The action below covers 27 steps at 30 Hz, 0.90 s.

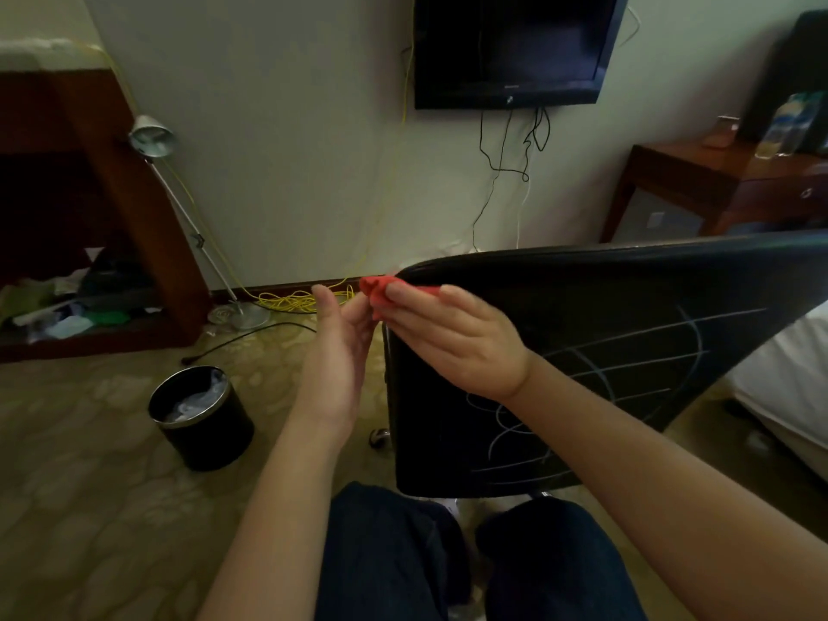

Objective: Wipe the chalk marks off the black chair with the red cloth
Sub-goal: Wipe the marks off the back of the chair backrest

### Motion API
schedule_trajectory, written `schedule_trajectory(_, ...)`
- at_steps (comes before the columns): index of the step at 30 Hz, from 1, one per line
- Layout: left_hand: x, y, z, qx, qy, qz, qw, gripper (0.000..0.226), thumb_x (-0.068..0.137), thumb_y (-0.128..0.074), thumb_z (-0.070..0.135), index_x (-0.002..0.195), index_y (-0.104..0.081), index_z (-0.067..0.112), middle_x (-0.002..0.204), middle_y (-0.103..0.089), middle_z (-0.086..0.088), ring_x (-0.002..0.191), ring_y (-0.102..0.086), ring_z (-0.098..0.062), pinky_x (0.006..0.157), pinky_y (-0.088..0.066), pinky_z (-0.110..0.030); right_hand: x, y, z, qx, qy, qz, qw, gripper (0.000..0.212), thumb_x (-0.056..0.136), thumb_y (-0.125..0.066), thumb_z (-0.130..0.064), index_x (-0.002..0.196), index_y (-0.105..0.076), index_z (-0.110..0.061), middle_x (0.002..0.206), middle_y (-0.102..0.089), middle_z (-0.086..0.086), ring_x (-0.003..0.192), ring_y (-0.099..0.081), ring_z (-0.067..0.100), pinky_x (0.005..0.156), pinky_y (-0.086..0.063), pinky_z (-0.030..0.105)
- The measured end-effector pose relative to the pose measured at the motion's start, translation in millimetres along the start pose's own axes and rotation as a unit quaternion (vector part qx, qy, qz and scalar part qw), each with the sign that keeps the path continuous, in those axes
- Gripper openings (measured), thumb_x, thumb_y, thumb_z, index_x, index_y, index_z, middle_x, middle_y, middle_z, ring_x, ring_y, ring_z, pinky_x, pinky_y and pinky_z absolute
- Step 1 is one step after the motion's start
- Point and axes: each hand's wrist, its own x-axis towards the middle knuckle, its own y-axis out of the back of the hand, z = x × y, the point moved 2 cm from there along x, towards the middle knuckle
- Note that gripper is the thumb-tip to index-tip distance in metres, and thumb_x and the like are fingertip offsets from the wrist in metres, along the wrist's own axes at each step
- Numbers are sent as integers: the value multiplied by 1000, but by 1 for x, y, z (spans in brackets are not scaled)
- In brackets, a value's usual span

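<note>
Sitting right on the top left corner of the smooth black leather chair back (582, 298), the crumpled red cloth (378, 291) is pressed there by the right hand (457, 338), fingers laid flat and straight over it. The left hand (336, 347) stands upright just beside, palm open, fingertips at the cloth's lower edge; whether they touch it is hard to tell. Pale chalk marks (627, 351), curved crossing lines, spread below the right wrist. A round black metal bin (201, 419) stands on the floor to the left.

No legible text anywhere; small mark on the television (511, 47) bezel too blurred.
</note>
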Motion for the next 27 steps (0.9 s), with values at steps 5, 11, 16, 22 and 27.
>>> schedule_trajectory(5, -1, 0, 4, 3, -15, 17, 1000, 70, 87, -10, 66, 123, -59, 32, 129, -65, 14, 129, -51, 0, 115, -31, -28, -28, -12, -3, 19, 93, -94, 991, 35, 97, -59, -11, 131, -62, -4, 142, -55, 8, 134, -49, 14, 118, -27, 31)
schedule_trajectory(11, 0, 4, 0, 50, -34, 41, 997, 60, 95, -14, 63, 122, -59, 36, 131, -62, 14, 128, -51, 1, 119, -29, -37, -32, 16, 6, 75, 48, -80, 993, 21, 97, -60, -5, 114, -73, -4, 133, -62, 11, 129, -54, 22, 116, -34, 36)
schedule_trajectory(16, 0, -5, -2, 38, -66, 57, 996, 53, 98, -20, 58, 115, -64, 34, 122, -68, 15, 125, -56, -3, 115, -35, -34, 17, 40, 26, 66, -63, 69, 993, 21, 91, -70, -2, 112, -73, -3, 126, -66, 11, 124, -59, 27, 113, -39, 39)
schedule_trajectory(22, 2, -2, -2, 58, -70, 56, 994, 56, 92, -21, 66, 119, -61, 38, 129, -63, 15, 128, -53, -2, 118, -32, -36, 5, 24, 22, 50, -17, 40, 998, 23, 92, -68, 0, 114, -73, -3, 129, -64, 10, 126, -56, 24, 114, -37, 37)
schedule_trajectory(27, -2, 3, -4, 49, -59, 72, 994, 52, 99, -20, 60, 118, -62, 36, 129, -64, 12, 127, -53, -2, 117, -33, -34, -9, 21, 9, 112, 24, -38, 993, 20, 96, -61, 0, 111, -73, -1, 127, -66, 15, 125, -58, 28, 111, -42, 42)
